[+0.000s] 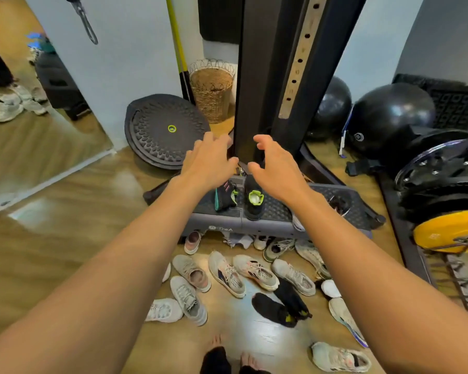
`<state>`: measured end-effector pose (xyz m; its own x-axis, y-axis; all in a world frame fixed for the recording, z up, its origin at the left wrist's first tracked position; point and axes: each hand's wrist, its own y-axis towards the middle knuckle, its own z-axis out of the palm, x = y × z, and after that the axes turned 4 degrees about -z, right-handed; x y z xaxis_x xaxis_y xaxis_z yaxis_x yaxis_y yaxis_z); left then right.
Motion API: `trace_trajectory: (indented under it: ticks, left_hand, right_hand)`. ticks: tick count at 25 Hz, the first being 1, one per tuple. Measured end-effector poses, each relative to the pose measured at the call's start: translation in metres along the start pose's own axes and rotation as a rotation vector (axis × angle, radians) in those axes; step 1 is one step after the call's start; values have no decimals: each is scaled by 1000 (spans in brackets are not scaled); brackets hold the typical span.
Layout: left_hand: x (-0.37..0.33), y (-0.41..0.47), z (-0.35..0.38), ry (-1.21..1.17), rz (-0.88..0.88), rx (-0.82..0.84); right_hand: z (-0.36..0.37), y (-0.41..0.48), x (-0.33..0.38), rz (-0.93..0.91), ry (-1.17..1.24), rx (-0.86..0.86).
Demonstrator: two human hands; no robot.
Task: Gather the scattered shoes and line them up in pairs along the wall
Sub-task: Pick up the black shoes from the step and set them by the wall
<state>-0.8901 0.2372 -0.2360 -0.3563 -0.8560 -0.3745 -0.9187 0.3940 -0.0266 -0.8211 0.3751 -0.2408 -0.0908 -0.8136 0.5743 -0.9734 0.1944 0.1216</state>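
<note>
Progress: judged at the start. No row of pairs shows along the wall (pixel 135 63). The scattered shoes (pixel 256 271) lie loose on the floor (pixel 92 211) at 6 o'clock of the step platform (pixel 268 228), toes pointing all ways. Some overlap, and several are pushed half under the platform's front edge. A white sneaker (pixel 341 357) lies apart at 5 o'clock, near the frame's bottom. Two flat black shoes (pixel 278 306) lie crossed in the middle of the heap.

On top of the platform: a black shoe with teal trim (pixel 224 197) tipped on its side, and just beside it, at its 3 o'clock, a black shoe with lime insole (pixel 254 203), upright with its heel toward the camera. They do not look like a matched pair.

Left to do, as judged: all gathering, matching and lining up.

Pose: both bare arms are stretched forward toward 12 o'clock, forearms converging over the platform. The left hand (pixel 208 160) is palm down with fingers spread and lightly bent, above and beyond the teal-trim shoe, grasping nothing. The right hand (pixel 274 168) is released likewise, with thumb and fingers parted in a loose claw over the lime-insole shoe, in front of the machine column (pixel 254 76). Neither hand appears to touch a shoe. The likely step is a reach for these two.
</note>
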Motion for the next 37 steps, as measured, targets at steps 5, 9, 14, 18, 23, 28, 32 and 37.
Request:
trace_trajectory:
  ticks: [5, 9, 14, 18, 23, 28, 32, 37]
  left_hand:
    - [35, 63, 91, -14, -30, 131]
    - [57, 95, 181, 120, -84, 236]
    - [85, 150, 308, 156, -73, 345]
    - [104, 195, 387, 231, -55, 406]
    - [132, 235, 461, 194, -81, 525]
    - [159, 244, 473, 411, -9, 360]
    - [218, 243, 450, -50, -342, 59]
    - [264, 232, 432, -250, -463, 63]
  right_hand:
    - [63, 41, -72, 150, -3, 95]
    - [132, 67, -140, 321, 105, 181]
    - [242, 91, -231, 404, 123, 316]
    - [304, 112, -288, 413, 19, 335]
    - [360, 133, -339, 547, -54, 375]
    - [376, 146, -349, 534, -265, 447]
    - [379, 156, -331, 392, -15, 330]
    - [390, 148, -321, 572, 274, 359]
